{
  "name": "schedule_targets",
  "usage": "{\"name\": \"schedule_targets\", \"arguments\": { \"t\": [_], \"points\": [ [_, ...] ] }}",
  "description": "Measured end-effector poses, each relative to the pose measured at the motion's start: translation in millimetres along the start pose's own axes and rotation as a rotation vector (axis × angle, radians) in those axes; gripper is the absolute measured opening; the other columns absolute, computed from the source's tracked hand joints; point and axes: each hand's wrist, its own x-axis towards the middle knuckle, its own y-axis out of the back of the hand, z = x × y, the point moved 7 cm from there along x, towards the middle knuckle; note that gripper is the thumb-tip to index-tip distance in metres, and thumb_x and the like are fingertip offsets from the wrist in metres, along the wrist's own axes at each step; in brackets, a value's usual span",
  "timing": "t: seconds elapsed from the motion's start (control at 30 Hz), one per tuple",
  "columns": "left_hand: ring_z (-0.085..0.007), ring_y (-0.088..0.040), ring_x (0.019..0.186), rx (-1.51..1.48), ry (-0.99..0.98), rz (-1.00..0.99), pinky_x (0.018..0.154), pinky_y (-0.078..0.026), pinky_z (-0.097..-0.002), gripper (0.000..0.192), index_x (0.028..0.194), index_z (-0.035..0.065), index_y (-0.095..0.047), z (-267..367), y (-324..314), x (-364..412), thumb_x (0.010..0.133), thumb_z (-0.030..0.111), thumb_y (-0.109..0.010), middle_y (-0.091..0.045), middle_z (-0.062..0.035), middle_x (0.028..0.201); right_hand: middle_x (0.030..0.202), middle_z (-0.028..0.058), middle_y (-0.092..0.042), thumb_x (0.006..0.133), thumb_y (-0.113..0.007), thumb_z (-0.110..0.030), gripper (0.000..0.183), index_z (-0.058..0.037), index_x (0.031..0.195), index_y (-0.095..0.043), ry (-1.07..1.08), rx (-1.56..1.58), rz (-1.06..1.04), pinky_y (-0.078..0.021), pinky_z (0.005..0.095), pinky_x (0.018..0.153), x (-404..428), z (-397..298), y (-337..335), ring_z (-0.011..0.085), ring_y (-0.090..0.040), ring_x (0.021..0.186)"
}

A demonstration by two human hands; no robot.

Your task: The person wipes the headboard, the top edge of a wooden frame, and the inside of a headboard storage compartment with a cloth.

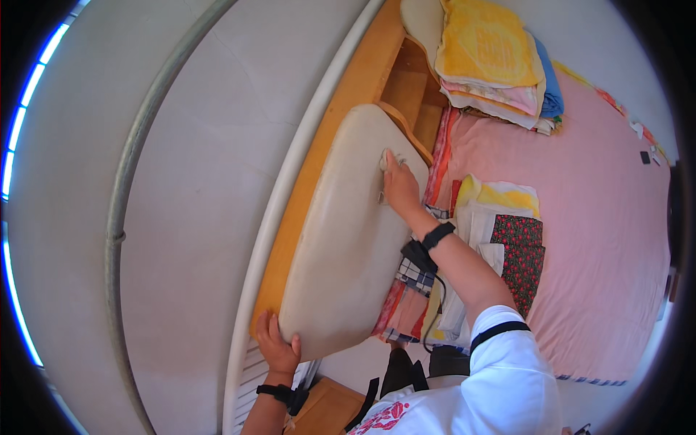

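Observation:
A padded off-white headboard panel point(348, 234), set in a wooden bed frame point(296, 217), fills the middle of the view. My right hand point(401, 185) presses a small pale cloth point(385, 162) against the panel's upper right part; the fingers partly hide the cloth. My left hand point(277, 345) rests at the panel's lower left corner, fingers over the wooden edge. Both wrists wear black straps with a small device. By my right forearm, folded fabrics point(519, 255), one dark with red dots, lie on the pink bed sheet point(592, 217).
Folded yellow and blue bedding point(484, 49) is stacked at the bed's far end, near an open wooden shelf point(408, 81) in the headboard. A metal pipe point(117, 217) runs along the wall. A black cable point(443, 304) hangs by my right arm. A wooden cabinet point(331, 408) stands below.

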Motion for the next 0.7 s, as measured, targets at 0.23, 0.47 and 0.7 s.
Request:
{"name": "schedule_targets", "arguments": {
  "t": [0.23, 0.47, 0.7],
  "points": [
    [-0.0442, -0.038, 0.121, 0.022, 0.000, 0.017, 0.101, -0.031, -0.0513, 0.060, 0.127, 0.0015, -0.039, 1.0, 5.7, -0.7, 0.077, 0.027, -0.060, -0.039, -0.0257, 0.132, 0.095, 0.0236, -0.056, 0.087, -0.050, -0.011, 0.051, -0.0124, 0.137, -0.040, 0.062, -0.018, -0.155, -0.0462, 0.0444, 0.075, -32.2, -14.0, -10.5, 0.0376, -0.056, 0.086],
    [-0.0440, -0.039, 0.120, 0.011, 0.022, 0.014, 0.101, -0.031, -0.0510, 0.061, 0.127, 0.0018, -0.039, -1.1, 1.7, -0.1, 0.076, 0.026, -0.061, -0.040, -0.0257, 0.131, 0.088, 0.0206, -0.053, 0.088, -0.050, -0.010, 0.052, -0.0136, 0.139, -0.038, 0.130, -0.036, -0.113, -0.0460, 0.0422, 0.074, -30.3, -9.4, -4.9, 0.0371, -0.055, 0.084],
    [-0.0446, -0.039, 0.119, 0.012, 0.031, 0.023, 0.101, -0.031, -0.0515, 0.063, 0.127, 0.0026, -0.039, 0.0, 3.7, -0.4, 0.072, 0.022, -0.064, -0.040, -0.0262, 0.131, 0.103, 0.0261, -0.059, 0.091, -0.044, -0.020, 0.049, -0.0161, 0.139, -0.036, -0.284, 0.089, -0.181, -0.0449, 0.0440, 0.084, -16.9, 32.6, -27.0, 0.0410, -0.057, 0.096]
  ]
}}
